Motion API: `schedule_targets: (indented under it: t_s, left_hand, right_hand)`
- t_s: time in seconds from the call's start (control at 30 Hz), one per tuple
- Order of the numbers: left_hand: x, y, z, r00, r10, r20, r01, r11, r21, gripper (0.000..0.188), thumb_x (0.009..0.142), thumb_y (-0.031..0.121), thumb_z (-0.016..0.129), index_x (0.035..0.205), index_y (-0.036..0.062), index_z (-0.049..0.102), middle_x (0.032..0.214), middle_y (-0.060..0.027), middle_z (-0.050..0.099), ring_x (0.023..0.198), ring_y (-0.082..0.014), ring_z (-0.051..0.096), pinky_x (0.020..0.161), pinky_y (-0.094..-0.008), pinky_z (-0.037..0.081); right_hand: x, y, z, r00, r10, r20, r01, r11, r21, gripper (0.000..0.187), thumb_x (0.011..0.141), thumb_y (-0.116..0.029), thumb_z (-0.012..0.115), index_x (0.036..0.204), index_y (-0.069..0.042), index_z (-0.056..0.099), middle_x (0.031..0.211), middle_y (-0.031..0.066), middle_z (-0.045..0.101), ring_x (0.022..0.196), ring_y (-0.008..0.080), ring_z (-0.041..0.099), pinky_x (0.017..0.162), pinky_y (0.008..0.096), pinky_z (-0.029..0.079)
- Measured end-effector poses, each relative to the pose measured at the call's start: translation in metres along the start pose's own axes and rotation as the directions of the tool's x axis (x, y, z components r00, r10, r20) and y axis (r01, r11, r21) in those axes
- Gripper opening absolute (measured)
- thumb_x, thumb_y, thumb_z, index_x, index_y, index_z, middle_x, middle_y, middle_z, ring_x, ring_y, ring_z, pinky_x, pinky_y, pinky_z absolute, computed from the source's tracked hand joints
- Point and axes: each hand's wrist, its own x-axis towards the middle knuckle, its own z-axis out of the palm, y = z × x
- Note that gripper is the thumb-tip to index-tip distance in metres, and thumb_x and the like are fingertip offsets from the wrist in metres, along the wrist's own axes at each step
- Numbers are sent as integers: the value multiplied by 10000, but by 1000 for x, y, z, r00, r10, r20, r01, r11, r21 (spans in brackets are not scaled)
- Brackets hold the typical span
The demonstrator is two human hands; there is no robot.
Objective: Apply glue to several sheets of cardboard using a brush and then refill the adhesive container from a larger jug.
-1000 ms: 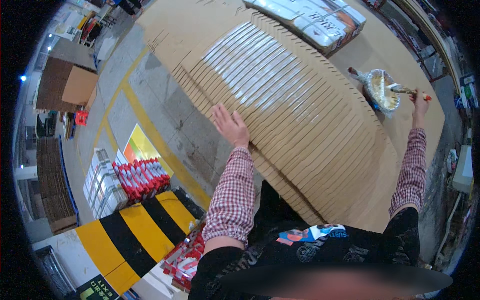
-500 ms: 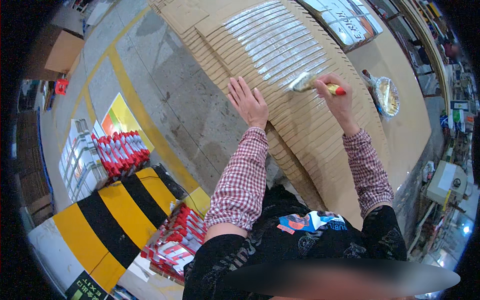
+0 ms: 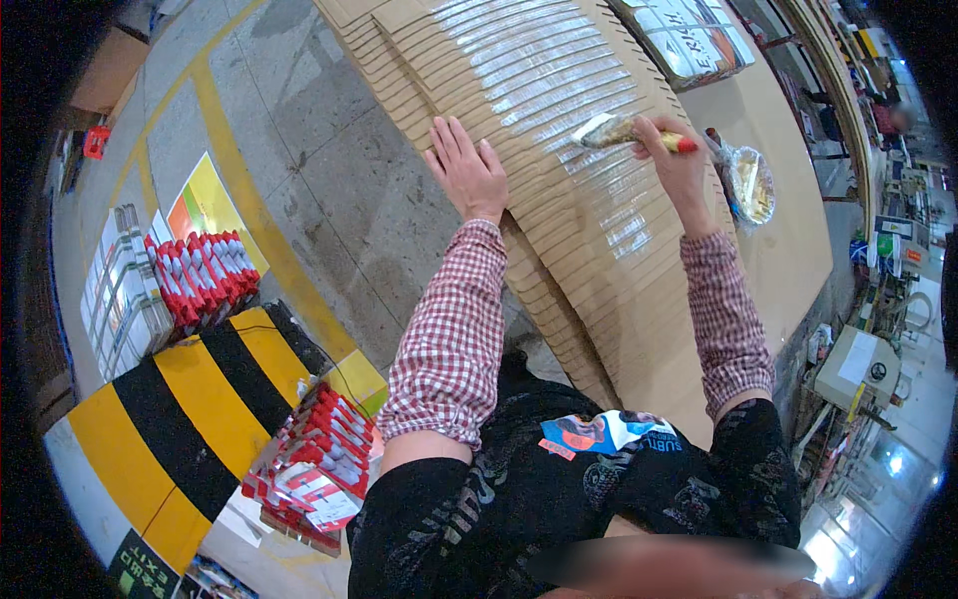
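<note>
A long row of overlapping brown cardboard sheets (image 3: 639, 299) fans out before me, their edges stepped like shingles. Down the middle of these edges runs a wet, shiny whitish coating (image 3: 539, 70). My left hand (image 3: 469, 172) lies flat on the sheets' left side, fingers stretched out. In my right hand (image 3: 679, 172) is a paintbrush (image 3: 619, 132), gripped by its handle with a red end showing. Its pale, coated bristles point left, at the coated strip; whether they touch it I cannot tell. A plastic-lined bowl (image 3: 750, 188) of yellowish-white paste stands right of that hand.
A strapped stack of printed sheets (image 3: 689, 40) sits at the far right of the cardboard. On my left are a yellow-and-black striped block (image 3: 190, 399) and red-and-white bundles (image 3: 205, 280). Machinery (image 3: 858, 369) stands at the right, beyond the table.
The whitish coating now reaches farther down the sheets toward me. The brush has swung flatter and away from me. My left hand still rests on the cardboard; the whole view has shifted slightly.
</note>
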Motion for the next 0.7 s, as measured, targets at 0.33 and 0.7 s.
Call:
schedule_targets:
  t_s: [0.33, 0.7]
  left_hand:
    - [1, -12, -6, 1000, -16, -26, 19, 995, 96, 569, 898, 286, 368, 1375, -9, 273, 1452, -164, 245, 1349, -298, 205, 1105, -439, 121]
    - [-1, -5, -3, 1000, -21, -8, 20, 999, -45, 560, 903, 257, 371, 1374, -25, 262, 1448, -170, 246, 1356, -299, 185, 1104, -448, 92]
  right_hand:
    - [-120, 16, -100, 902, 406, 147, -352, 888, -295, 247, 842, -205, 652, 670, -38, 594, 556, -8, 538, 449, 53, 483, 412, 199, 358]
    - [17, 4, 60, 960, -188, 208, 208, 975, -80, 245, 802, -186, 696, 665, -20, 577, 575, 3, 498, 529, 63, 427, 472, 236, 333]
